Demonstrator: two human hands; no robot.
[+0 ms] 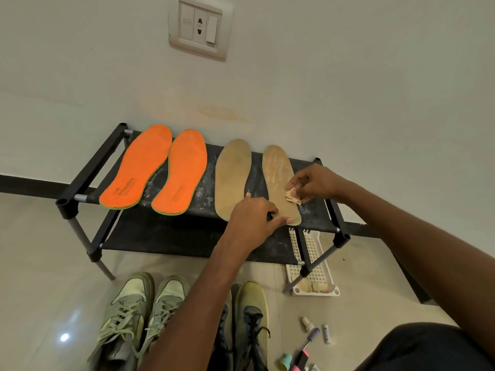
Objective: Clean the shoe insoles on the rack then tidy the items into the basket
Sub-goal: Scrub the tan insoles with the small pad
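Across the middle of the frame: black two-tier shoe rack (pixel 88 172), fabric shelves dusted white. Top shelf, left to right: two orange insoles (pixel 139 167), side by side; two tan insoles, the left tan insole (pixel 231 178) bare, the right tan insole (pixel 278 175) streaked pale. Lower centre: two pairs of shoes on the tiled floor, grey-green sneakers (pixel 139 311) and yellow-toed shoes (pixel 251 317). Lower right, under the rack's end: white lattice basket (pixel 313 266). Left hand (pixel 251 220), fingers curled, fingertip pressing the right tan insole's heel end. Right hand (pixel 313 183) pinching a crumpled tan cloth (pixel 292 196) against that insole. Bottom right: small bottles and brushes (pixel 310 341) on the floor.
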